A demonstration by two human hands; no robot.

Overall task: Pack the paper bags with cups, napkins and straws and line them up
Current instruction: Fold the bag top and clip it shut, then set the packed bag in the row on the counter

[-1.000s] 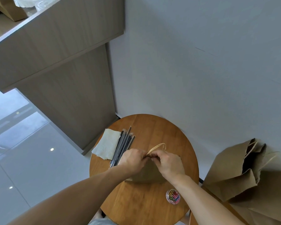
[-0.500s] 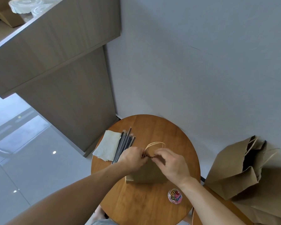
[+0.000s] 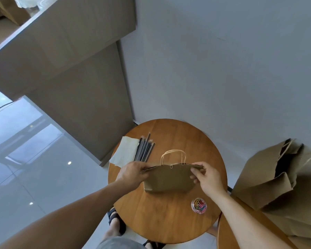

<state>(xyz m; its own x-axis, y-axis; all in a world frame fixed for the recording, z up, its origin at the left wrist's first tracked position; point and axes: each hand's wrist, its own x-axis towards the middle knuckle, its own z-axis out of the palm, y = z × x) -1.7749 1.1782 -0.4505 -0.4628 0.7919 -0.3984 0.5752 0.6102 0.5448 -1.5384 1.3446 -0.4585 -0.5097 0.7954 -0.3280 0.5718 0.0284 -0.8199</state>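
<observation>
As the paper bag (image 3: 167,178) stands upright, its top edge runs side to side. The left hand (image 3: 131,174) pinches one end, the right hand (image 3: 208,178) the other.

PLACE: we read a takeaway café | EVIDENCE: service counter (image 3: 79,78) beyond the left hand (image 3: 131,174); straws (image 3: 144,150) and napkins (image 3: 126,153) just past it; brown paper bags (image 3: 269,177) right of the right hand (image 3: 207,178)

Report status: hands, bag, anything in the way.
Left hand and right hand each pinch a top corner of the paper bag. Bag on round table, mouth held flat. Straws and napkins lie beyond left hand, not blocking.
</observation>
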